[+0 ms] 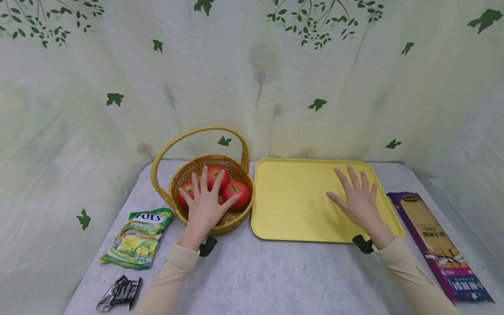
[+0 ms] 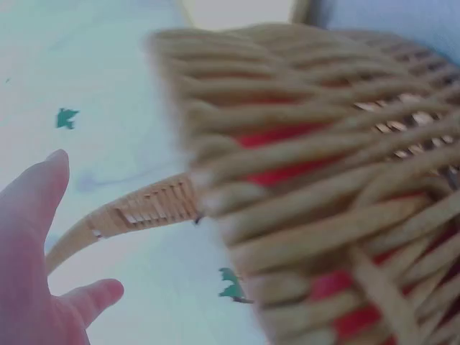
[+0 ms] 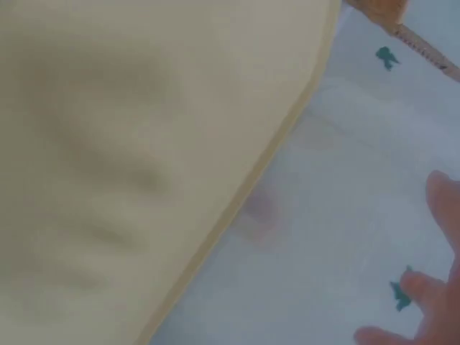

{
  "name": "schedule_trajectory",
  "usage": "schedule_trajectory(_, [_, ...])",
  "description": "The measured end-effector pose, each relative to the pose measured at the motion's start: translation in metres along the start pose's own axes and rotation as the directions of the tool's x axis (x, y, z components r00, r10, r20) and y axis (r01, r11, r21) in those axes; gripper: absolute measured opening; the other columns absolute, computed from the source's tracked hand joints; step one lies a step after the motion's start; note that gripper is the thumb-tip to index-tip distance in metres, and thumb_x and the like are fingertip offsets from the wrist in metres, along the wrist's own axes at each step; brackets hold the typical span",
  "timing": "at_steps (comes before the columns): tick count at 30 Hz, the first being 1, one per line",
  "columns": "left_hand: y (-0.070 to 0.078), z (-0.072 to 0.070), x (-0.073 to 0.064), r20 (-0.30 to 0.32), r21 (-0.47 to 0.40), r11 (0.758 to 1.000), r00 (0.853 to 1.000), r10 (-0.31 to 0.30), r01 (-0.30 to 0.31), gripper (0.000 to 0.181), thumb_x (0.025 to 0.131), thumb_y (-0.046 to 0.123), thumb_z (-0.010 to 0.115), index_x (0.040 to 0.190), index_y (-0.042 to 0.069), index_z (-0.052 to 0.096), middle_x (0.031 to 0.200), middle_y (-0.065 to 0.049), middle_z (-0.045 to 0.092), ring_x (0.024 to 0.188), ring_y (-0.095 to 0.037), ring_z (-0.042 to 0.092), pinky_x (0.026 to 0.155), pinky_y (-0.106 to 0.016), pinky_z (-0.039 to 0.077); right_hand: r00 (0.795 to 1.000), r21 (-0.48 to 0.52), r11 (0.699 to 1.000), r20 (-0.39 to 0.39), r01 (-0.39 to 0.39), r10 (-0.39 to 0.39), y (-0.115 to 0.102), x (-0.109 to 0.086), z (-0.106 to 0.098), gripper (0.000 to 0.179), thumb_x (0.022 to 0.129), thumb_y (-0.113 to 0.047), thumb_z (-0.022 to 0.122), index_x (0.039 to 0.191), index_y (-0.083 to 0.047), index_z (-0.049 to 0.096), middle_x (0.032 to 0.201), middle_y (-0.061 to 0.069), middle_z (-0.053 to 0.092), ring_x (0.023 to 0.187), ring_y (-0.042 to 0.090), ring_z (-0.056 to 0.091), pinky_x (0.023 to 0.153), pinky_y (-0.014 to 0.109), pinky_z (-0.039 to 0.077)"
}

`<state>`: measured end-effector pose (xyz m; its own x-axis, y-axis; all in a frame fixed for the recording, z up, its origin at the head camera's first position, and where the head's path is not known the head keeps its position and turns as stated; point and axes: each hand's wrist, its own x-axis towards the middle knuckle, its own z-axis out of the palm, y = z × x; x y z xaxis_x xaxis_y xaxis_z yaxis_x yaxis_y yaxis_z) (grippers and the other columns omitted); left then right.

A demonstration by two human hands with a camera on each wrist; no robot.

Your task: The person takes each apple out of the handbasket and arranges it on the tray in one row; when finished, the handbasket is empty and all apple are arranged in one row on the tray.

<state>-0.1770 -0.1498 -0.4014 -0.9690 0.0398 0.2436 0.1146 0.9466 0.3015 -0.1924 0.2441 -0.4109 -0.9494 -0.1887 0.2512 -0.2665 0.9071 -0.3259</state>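
Note:
Red apples (image 1: 236,195) lie in a round wicker basket (image 1: 232,227) with a tall arched handle (image 1: 214,128). Over the basket's near side my left hand (image 1: 204,210) is spread, fingers straight and holding nothing; it hides part of the fruit. The left wrist view has the woven basket wall (image 2: 287,180) close up, with red showing through the gaps. My right hand (image 1: 360,203) hovers with fingers apart above the right part of a flat yellow tray (image 1: 291,201). Its fingers (image 3: 424,291) appear at the right of the right wrist view, beyond the tray edge.
To the left lie a green candy bag (image 1: 139,238) marked FOX'S and a small black wrapped packet (image 1: 120,293). A long purple and tan food package (image 1: 437,240) lies along the right table edge. A leaf-printed curtain (image 1: 252,87) hangs behind the grey table (image 1: 275,280).

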Motion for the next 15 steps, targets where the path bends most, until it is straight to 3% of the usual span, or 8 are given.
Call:
schedule_trajectory(4, [0.001,-0.013,-0.011,-0.006,-0.106,0.994,1.000,0.000,-0.001,0.082,0.085,0.063,0.057,0.151,0.022,0.030,0.158,-0.014,0.002,0.140,-0.044,-0.004,0.099,-0.073,-0.006,0.994,0.107,0.988,-0.020,0.108,-0.107,-0.015,0.009,0.004,0.074,0.093,-0.040,0.060,0.152,-0.016,0.023,0.152,0.025,0.018,0.134,0.052,0.014,0.099,0.073,0.012])
schedule_trajectory(9, [-0.003,-0.029,-0.030,-0.023,-0.267,0.964,1.000,-0.006,0.000,0.077,0.088,0.053,0.062,0.150,0.021,0.030,0.157,-0.014,0.005,0.141,-0.041,0.000,0.103,-0.070,0.000,0.971,0.311,0.922,-0.009,0.229,-0.238,-0.040,0.022,0.011,0.072,0.092,-0.030,0.065,0.151,-0.012,0.027,0.151,0.020,0.027,0.134,0.043,0.026,0.103,0.063,0.023])
schedule_trajectory(12, [-0.009,-0.035,-0.042,-0.040,-0.412,0.911,0.999,-0.020,0.002,0.071,0.090,0.042,0.064,0.149,0.018,0.033,0.156,-0.014,0.010,0.141,-0.039,0.008,0.104,-0.068,0.011,0.952,0.409,0.869,0.001,0.279,-0.306,-0.058,0.029,0.017,0.070,0.093,-0.029,0.064,0.150,-0.013,0.029,0.149,0.014,0.033,0.128,0.037,0.037,0.101,0.057,0.032])
schedule_trajectory(15, [-0.017,-0.037,-0.054,-0.064,-0.556,0.831,0.997,-0.046,0.003,0.063,0.092,0.030,0.064,0.146,0.012,0.037,0.154,-0.014,0.019,0.138,-0.035,0.018,0.103,-0.066,0.020,0.933,0.507,0.808,0.022,0.299,-0.359,-0.077,0.036,0.025,0.067,0.093,-0.026,0.064,0.150,-0.014,0.031,0.147,0.010,0.037,0.120,0.034,0.048,0.096,0.052,0.040])
